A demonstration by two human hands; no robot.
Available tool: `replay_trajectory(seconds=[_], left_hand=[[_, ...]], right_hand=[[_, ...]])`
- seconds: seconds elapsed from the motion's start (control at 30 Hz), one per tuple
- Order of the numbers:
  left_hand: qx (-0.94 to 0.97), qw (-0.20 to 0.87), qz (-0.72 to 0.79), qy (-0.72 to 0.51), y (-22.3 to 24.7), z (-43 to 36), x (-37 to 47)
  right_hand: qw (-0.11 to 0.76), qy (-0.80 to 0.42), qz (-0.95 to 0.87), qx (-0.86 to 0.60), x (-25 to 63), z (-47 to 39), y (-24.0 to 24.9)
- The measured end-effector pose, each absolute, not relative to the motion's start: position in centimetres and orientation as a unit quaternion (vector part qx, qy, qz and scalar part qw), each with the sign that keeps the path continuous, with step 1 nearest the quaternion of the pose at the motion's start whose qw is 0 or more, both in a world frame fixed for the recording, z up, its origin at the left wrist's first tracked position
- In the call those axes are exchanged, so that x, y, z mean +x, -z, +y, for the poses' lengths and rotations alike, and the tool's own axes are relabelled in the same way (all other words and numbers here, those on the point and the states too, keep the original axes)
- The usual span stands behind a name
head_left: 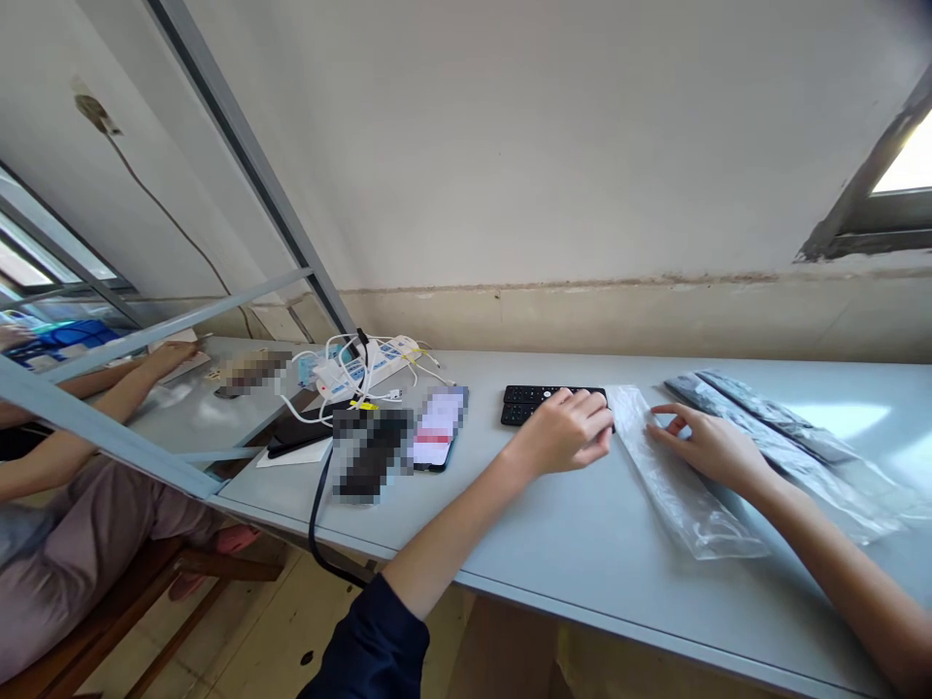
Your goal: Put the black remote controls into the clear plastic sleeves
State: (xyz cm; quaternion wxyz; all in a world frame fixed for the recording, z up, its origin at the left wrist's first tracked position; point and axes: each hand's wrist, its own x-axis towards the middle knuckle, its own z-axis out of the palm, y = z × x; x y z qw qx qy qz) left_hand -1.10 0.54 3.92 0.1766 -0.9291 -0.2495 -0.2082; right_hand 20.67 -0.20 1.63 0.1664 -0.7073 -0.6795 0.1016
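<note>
My left hand (568,432) is curled over the right end of two black remote controls (520,414), which lie side by side on the table. Its fingers are closed, and whatever they may grip is hidden. A clear plastic bag (674,495) lies flat between my hands. At the bag's right edge is my right hand (710,449), its thumb and index finger bent but apart, with nothing visible between them. Beyond my right hand, more black remotes in clear plastic bags (772,417) lie slanted on the table.
A phone (438,427) with a lit screen lies left of the remotes, beside a blurred dark item (373,454). Behind them sits a white power strip (371,367) with tangled cables. A grey metal frame (248,160) rises at left. Another person's arm (94,417) rests at the adjoining table.
</note>
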Motion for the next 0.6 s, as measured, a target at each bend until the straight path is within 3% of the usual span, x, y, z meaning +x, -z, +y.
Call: replay_trajectory(seconds=[0.13, 0.23, 0.47, 0.6], left_hand=[[-0.866, 0.173, -0.276, 0.379, -5.8, -2.0, -3.4], [-0.823, 0.149, -0.326, 0.441, -5.2, -5.3, -6.1], [-0.664, 0.215, -0.610, 0.375, 0.4, -9.8, -15.4], [-0.580, 0.164, -0.731, 0.320, 2.2, -10.5, -18.5]], right_hand=[[0.152, -0.111, -0.694, -0.695, 20.8, -0.3, -1.9], [0.137, -0.110, -0.702, -0.690, 20.7, -0.5, -2.3], [0.099, -0.117, -0.700, -0.697, 20.0, -0.8, -3.0], [0.106, -0.117, -0.697, -0.700, 20.0, -0.6, -2.7]])
